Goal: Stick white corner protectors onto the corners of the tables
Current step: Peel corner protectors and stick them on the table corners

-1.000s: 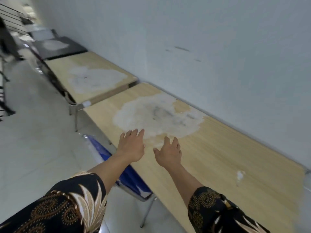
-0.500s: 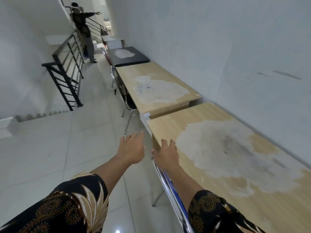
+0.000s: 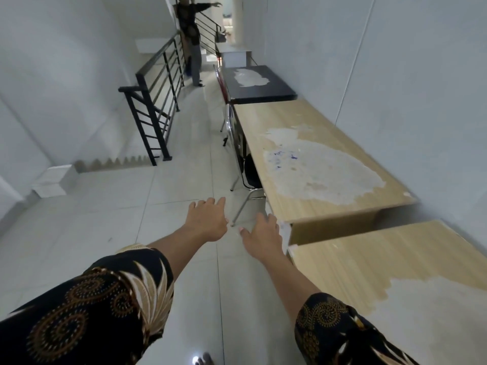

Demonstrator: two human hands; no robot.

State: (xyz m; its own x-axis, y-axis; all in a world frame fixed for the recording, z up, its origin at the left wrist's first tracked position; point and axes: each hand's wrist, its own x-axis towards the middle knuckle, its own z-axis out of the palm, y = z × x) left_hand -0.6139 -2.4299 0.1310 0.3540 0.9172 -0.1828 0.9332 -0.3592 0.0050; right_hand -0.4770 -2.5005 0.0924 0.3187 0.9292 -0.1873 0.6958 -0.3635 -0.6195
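Note:
A row of tables runs along the right wall: a near wooden table (image 3: 369,262), a second wooden table (image 3: 311,206) with a worn white patch, and a black table (image 3: 263,90) beyond. A white corner protector (image 3: 285,230) sits on the second table's near left corner. My right hand (image 3: 263,237) is stretched out, fingers straight, just left of that corner and holds nothing. My left hand (image 3: 207,218) hovers over the floor further left, fingers spread and empty.
Chairs (image 3: 241,159) are tucked under the tables' left side. A black stair railing (image 3: 155,106) guards a stairwell on the left. A person (image 3: 192,35) stands at the far end of the tiled aisle. A white box (image 3: 54,180) sits by the left wall.
The view has swung left along the table row and moved forward. Both hands went from over the near table's top to beside the second table's near corner, still empty.

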